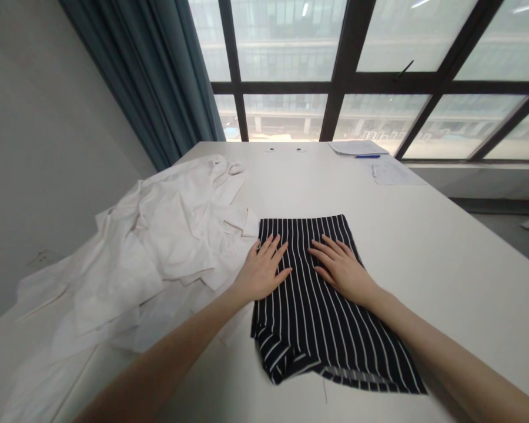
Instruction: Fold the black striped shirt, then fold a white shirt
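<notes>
A black cloth with white stripes (308, 329), which looks like a folded garment, lies on the white table (458, 276) in front of me. Its far edge is straight; the near left corner is bunched up and the near edge shows an opening. My left hand (264, 267) rests flat on its left side, fingers spread. On the right half, my right hand (339, 267) also lies flat, palm down, fingers slightly apart. Neither hand grips the fabric. A loose thread hangs from the near edge.
A large heap of white cloth (158, 235) covers the table's left side and touches the striped cloth's left edge. Papers (357, 147) and a blue pen (367, 156) lie at the far right. Beyond stand a blue curtain (158, 70) and dark-framed windows (286, 88).
</notes>
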{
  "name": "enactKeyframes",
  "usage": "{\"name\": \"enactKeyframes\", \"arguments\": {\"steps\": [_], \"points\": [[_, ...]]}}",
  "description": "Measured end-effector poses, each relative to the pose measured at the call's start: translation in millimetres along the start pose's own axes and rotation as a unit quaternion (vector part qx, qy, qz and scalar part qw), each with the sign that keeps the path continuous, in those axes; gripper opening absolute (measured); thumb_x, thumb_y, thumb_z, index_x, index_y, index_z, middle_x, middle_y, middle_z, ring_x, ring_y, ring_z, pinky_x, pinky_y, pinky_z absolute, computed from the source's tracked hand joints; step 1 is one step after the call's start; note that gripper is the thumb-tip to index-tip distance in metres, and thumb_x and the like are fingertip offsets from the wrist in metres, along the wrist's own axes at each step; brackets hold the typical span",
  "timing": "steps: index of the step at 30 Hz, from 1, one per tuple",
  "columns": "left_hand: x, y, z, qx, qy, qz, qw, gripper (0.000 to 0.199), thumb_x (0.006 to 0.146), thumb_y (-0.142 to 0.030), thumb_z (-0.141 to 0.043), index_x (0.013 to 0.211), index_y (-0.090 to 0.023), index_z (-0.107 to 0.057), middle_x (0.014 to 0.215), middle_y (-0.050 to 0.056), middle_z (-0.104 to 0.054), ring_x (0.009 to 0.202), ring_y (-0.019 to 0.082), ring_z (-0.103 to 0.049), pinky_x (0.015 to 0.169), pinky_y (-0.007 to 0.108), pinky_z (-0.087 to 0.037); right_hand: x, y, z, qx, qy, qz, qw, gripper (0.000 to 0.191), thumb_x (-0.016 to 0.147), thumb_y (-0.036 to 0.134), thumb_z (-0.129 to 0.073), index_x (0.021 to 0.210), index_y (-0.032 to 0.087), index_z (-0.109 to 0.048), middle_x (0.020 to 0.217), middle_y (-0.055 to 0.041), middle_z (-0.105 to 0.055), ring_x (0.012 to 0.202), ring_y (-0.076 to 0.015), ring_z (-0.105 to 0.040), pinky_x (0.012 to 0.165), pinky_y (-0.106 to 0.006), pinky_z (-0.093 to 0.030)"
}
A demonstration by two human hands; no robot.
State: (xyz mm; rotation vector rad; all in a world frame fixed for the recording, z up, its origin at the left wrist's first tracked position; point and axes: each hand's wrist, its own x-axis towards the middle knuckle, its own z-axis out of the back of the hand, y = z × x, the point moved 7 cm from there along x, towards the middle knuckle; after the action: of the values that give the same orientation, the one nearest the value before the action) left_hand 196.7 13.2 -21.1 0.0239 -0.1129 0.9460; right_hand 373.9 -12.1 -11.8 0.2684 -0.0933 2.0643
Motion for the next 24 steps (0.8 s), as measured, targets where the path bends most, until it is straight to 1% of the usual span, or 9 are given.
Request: {"name": "enactKeyframes", "arguments": {"steps": [4, 8, 12, 15, 17, 18, 20, 22, 24], "points": [[0, -1, 0.4, -0.008, -0.012, -0.004, 1.000, 0.063, 0.100, -0.055, -0.032, 0.151, -0.018, -0.033, 0.160, 0.012, -0.025, 0.149, 0.028, -0.020, 0.118, 0.051, -0.020, -39, 34, 10, 0.047, 0.040, 0.039, 0.997, 0.054, 0.099, 0.045, -0.042, 0.149, 0.026, -0.039, 0.155, -0.0044, -0.040, 0.145, -0.0276, -0.029, 0.114, -0.055, -0.033], [0, -1, 0.7, -0.011, -0.018, -0.006, 1.000, 0.063, 0.100, -0.055, -0.031, 0.151, -0.019, -0.033, 0.160, 0.012, -0.026, 0.149, 0.028, -0.020, 0.118, 0.051, -0.019, -72, 63, 17, 0.066, 0.058, 0.094, 0.992, 0.063, 0.096, 0.042, -0.050, 0.154, 0.033, -0.027, 0.157, -0.0026, -0.033, 0.145, -0.0294, -0.029, 0.113, -0.057, -0.034], [-1, -1, 0.9, -0.010, -0.016, -0.005, 1.000, 0.062, 0.100, -0.054, -0.032, 0.150, -0.019, -0.033, 0.160, 0.012, -0.026, 0.149, 0.028, -0.020, 0.118, 0.050, -0.019, -90, 79, 17, 0.086, 0.086, 0.133, 0.984, 0.069, 0.095, 0.043, -0.052, 0.156, 0.031, -0.021, 0.157, -0.0006, -0.032, 0.144, -0.0305, -0.030, 0.114, -0.057, -0.033], [-1, -1, 0.7, -0.005, -0.017, -0.008, 1.000, 0.061, 0.100, -0.054, -0.032, 0.150, -0.019, -0.034, 0.160, 0.012, -0.027, 0.149, 0.028, -0.020, 0.118, 0.051, -0.019, -96, 84, 25, 0.147, 0.126, 0.148, 0.970, 0.063, 0.097, 0.045, -0.050, 0.154, 0.034, -0.026, 0.154, 0.0017, -0.038, 0.143, -0.0277, -0.033, 0.116, -0.055, -0.032], [-1, -2, 3.2, 0.002, -0.027, -0.007, 1.000, 0.060, 0.099, -0.054, -0.034, 0.149, -0.019, -0.036, 0.159, 0.013, -0.030, 0.148, 0.029, -0.022, 0.118, 0.052, -0.019, -95, 77, 34, 0.211, 0.133, 0.114, 0.962, 0.050, 0.100, 0.038, -0.044, 0.149, 0.037, -0.037, 0.149, 0.0032, -0.047, 0.140, -0.0233, -0.040, 0.115, -0.051, -0.036], [-1, -2, 6.1, 0.009, -0.035, -0.006, 0.999, 0.060, 0.099, -0.053, -0.035, 0.147, -0.018, -0.039, 0.158, 0.014, -0.032, 0.148, 0.030, -0.022, 0.118, 0.052, -0.018, -93, 67, 40, 0.242, 0.117, 0.076, 0.960, 0.044, 0.101, 0.035, -0.040, 0.145, 0.038, -0.043, 0.146, 0.0031, -0.051, 0.136, -0.0215, -0.045, 0.113, -0.049, -0.040], [-2, -8, 15.6, 0.026, -0.056, -0.016, 0.998, 0.055, 0.099, -0.049, -0.041, 0.143, -0.015, -0.046, 0.155, 0.015, -0.036, 0.147, 0.032, -0.024, 0.119, 0.053, -0.016, -87, 38, 49, 0.276, 0.044, -0.017, 0.960, 0.040, 0.102, 0.031, -0.036, 0.138, 0.037, -0.052, 0.141, 0.0013, -0.056, 0.131, -0.0209, -0.051, 0.108, -0.047, -0.046], [-5, -24, 26.6, 0.028, -0.067, -0.056, 0.996, 0.048, 0.099, -0.041, -0.044, 0.136, -0.012, -0.053, 0.151, 0.015, -0.043, 0.144, 0.032, -0.030, 0.119, 0.051, -0.017, -81, 6, 53, 0.263, -0.036, -0.081, 0.961, 0.039, 0.100, 0.032, -0.036, 0.134, 0.036, -0.055, 0.140, -0.0004, -0.057, 0.131, -0.0234, -0.051, 0.108, -0.051, -0.045], [-11, -51, 35.9, 0.003, -0.063, -0.134, 0.989, 0.040, 0.100, -0.035, -0.044, 0.129, -0.012, -0.059, 0.143, 0.013, -0.054, 0.137, 0.027, -0.043, 0.119, 0.045, -0.023, -73, -22, 48, 0.226, -0.075, -0.097, 0.967, 0.039, 0.099, 0.031, -0.038, 0.134, 0.035, -0.055, 0.140, -0.0012, -0.057, 0.134, -0.0254, -0.047, 0.111, -0.056, -0.040]]}}
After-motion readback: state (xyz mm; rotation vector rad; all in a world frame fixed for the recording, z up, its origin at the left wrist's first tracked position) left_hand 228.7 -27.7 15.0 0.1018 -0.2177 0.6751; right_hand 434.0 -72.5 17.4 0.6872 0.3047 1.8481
